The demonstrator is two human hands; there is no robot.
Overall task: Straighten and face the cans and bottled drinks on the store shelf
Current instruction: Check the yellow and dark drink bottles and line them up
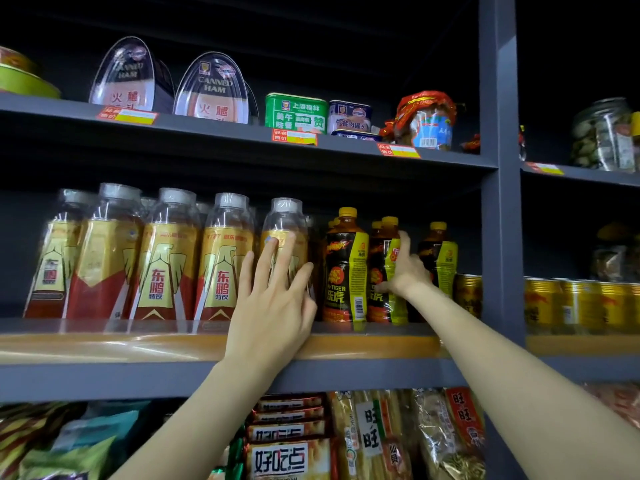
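Observation:
A row of clear bottles with gold and red labels [162,265] stands on the middle shelf [104,344]. My left hand [273,303] lies with straight fingers against the rightmost of them [285,223]. To its right stand dark bottles with yellow caps and black and yellow labels [346,268]. My right hand [407,268] grips the second dark bottle [382,244], fingers curled round its side and thumb pointing up. Another dark bottle [441,258] stands further right, partly behind my wrist. Gold cans [467,296] sit at the shelf's right end.
A grey upright post [502,202] divides the shelving. More gold cans [571,306] stand right of it. The upper shelf holds canned ham tins [211,88], a green tin [296,112] and jars [602,136]. Snack packets [291,455] fill the lower shelf.

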